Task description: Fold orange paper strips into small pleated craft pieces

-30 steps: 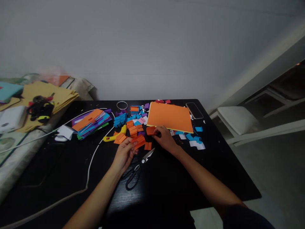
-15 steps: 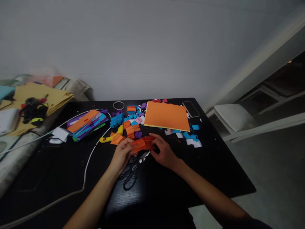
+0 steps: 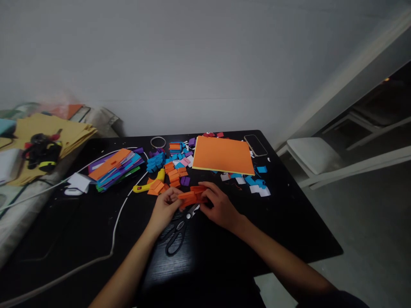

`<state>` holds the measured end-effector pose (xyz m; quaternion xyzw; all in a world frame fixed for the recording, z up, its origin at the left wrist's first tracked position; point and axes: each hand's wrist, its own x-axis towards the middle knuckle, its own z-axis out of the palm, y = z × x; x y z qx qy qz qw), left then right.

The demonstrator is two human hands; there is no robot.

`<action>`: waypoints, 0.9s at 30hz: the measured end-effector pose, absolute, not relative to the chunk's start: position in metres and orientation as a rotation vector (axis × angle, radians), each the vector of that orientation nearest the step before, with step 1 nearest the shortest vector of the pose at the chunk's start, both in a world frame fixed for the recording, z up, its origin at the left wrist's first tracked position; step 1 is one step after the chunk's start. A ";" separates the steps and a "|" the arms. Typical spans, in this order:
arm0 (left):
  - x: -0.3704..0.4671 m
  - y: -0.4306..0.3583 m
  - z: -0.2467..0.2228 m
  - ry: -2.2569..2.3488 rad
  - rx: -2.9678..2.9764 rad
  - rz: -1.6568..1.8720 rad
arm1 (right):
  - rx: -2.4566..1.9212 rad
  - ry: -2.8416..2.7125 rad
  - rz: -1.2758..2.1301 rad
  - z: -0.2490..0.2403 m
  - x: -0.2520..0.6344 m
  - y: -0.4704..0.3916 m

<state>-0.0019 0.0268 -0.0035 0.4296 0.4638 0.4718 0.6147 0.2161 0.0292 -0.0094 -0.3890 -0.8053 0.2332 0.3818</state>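
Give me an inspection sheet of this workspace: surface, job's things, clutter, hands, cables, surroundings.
Surface: black table, dark wood-look top.
Job's things: orange paper, held up between both hands.
Clutter: scissors close to the hands; paper stack, phone, large orange sheet, small paper pieces.
Hands: left hand and right hand both grip the paper.
Cables: white cable loops across the left side.
Surroundings: grey wall behind; white chair right.
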 end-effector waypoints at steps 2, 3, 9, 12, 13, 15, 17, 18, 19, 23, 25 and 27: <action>-0.002 0.028 -0.003 1.084 1.006 1.089 | -0.982 -2.057 0.621 -0.009 0.216 0.028; -0.003 0.028 -0.003 1.091 1.013 1.088 | -0.979 -2.056 0.640 -0.010 0.216 0.028; -0.004 0.028 -0.002 1.108 1.031 1.061 | -0.931 -2.012 0.792 -0.008 0.217 0.029; -0.003 0.028 -0.003 1.107 1.020 1.039 | -0.908 -1.887 1.044 0.000 0.217 0.027; -0.002 0.028 -0.004 1.106 1.016 1.033 | -0.894 -1.820 1.149 0.003 0.217 0.026; -0.001 0.028 -0.005 1.107 1.007 1.027 | -0.881 -1.693 1.301 0.007 0.216 0.025; 0.000 0.027 -0.005 1.113 0.998 1.032 | -0.904 -1.605 1.366 0.009 0.214 0.025; 0.000 0.027 -0.006 1.117 0.994 1.040 | -0.924 -1.570 1.387 0.009 0.214 0.025; 0.001 0.027 -0.006 1.122 0.991 1.050 | -0.939 -1.534 1.413 0.009 0.214 0.026; 0.001 0.026 -0.005 1.131 0.978 1.103 | -0.948 -1.378 1.539 0.010 0.214 0.028; 0.001 0.026 -0.004 1.118 0.962 1.120 | -0.932 -1.290 1.624 0.012 0.215 0.029; 0.001 0.026 -0.004 1.100 0.941 1.128 | -0.912 -1.204 1.700 0.012 0.214 0.029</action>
